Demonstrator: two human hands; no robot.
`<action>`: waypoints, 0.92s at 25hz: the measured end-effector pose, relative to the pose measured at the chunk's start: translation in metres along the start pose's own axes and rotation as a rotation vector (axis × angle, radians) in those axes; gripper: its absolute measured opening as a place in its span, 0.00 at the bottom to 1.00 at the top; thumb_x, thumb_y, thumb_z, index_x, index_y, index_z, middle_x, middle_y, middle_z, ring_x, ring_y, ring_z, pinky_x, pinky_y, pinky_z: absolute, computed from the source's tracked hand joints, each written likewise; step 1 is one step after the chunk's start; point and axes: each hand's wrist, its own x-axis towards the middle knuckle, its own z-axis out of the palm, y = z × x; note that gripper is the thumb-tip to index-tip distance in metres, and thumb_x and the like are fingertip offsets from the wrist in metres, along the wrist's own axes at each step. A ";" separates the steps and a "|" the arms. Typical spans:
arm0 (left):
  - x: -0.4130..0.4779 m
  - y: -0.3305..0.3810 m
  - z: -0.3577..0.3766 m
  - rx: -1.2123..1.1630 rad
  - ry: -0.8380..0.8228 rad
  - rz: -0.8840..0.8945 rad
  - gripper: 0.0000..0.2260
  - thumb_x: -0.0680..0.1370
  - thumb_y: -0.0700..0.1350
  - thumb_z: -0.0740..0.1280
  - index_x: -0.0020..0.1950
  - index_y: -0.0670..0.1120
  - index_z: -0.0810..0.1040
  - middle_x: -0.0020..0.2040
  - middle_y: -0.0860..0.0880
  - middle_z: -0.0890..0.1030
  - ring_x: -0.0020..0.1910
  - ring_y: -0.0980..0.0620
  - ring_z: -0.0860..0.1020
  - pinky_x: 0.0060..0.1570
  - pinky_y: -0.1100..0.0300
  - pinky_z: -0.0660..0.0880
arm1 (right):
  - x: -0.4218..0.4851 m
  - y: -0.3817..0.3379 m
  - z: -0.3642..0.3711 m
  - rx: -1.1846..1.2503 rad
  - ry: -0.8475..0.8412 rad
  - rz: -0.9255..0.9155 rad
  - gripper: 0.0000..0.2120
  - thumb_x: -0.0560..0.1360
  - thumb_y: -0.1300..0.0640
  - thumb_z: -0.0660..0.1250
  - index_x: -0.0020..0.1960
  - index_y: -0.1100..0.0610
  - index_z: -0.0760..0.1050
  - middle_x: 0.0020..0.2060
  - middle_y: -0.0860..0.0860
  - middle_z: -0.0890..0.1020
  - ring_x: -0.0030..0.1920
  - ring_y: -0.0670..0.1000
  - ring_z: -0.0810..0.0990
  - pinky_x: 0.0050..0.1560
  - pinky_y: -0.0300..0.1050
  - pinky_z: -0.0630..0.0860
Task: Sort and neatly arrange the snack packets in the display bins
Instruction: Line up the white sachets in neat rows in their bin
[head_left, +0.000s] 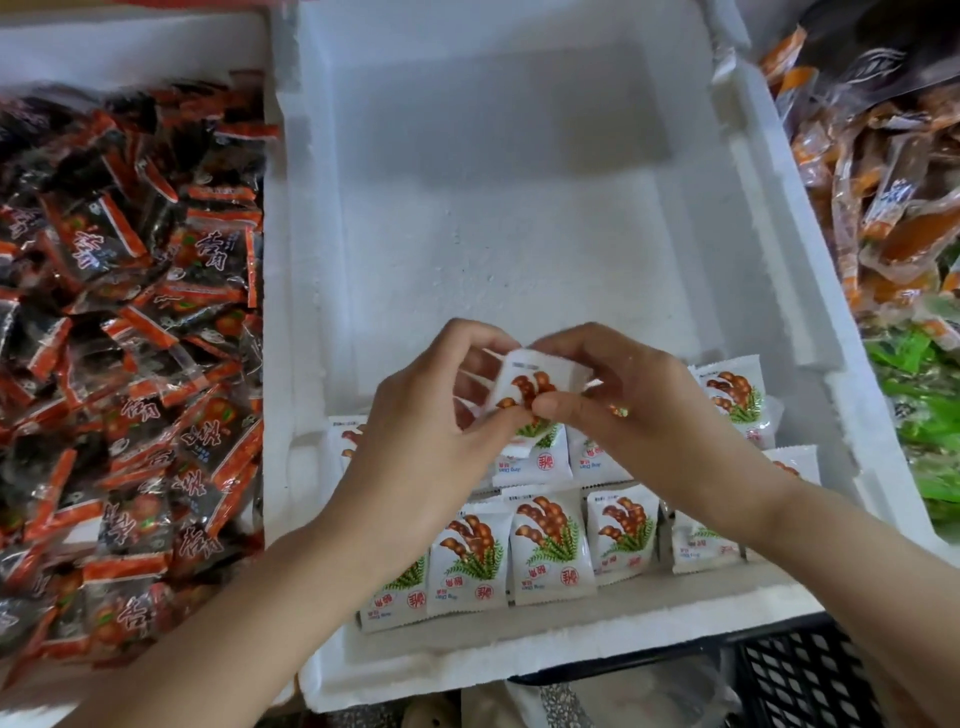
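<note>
A white foam bin (519, 218) fills the middle of the view. Along its near side lie rows of white snack packets (550, 545) printed with brown pods and green leaves. Above those rows my left hand (431, 431) and my right hand (628, 400) both hold one such white packet (530, 379), fingers curled round its edges and my right thumb pressed on its front. The left hand seems to hold more white packets behind it.
The left foam bin (135, 47) is piled with black and red packets (130, 338). To the right lie orange packets (883, 208) and green packets (930, 415). A black plastic crate (810, 675) sits at the lower right, below the bin's front wall.
</note>
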 end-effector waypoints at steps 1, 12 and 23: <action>0.001 0.006 0.006 -0.002 -0.004 0.019 0.15 0.72 0.43 0.73 0.53 0.55 0.71 0.45 0.58 0.80 0.44 0.63 0.78 0.42 0.73 0.73 | -0.002 0.001 -0.005 0.026 0.000 0.027 0.07 0.71 0.53 0.69 0.47 0.44 0.74 0.37 0.43 0.82 0.36 0.42 0.80 0.36 0.34 0.76; 0.037 -0.009 0.072 0.723 -0.353 0.303 0.28 0.81 0.56 0.57 0.77 0.48 0.52 0.77 0.51 0.52 0.75 0.53 0.52 0.72 0.61 0.49 | -0.003 0.069 -0.090 -0.483 0.151 0.193 0.02 0.77 0.55 0.63 0.49 0.48 0.72 0.37 0.52 0.80 0.34 0.49 0.77 0.33 0.33 0.71; 0.036 -0.015 0.087 0.849 -0.364 0.325 0.30 0.80 0.56 0.60 0.77 0.49 0.50 0.72 0.50 0.59 0.70 0.49 0.60 0.70 0.57 0.56 | 0.000 0.089 -0.117 -0.649 0.162 0.185 0.06 0.80 0.59 0.57 0.53 0.58 0.71 0.38 0.56 0.79 0.31 0.45 0.73 0.29 0.36 0.67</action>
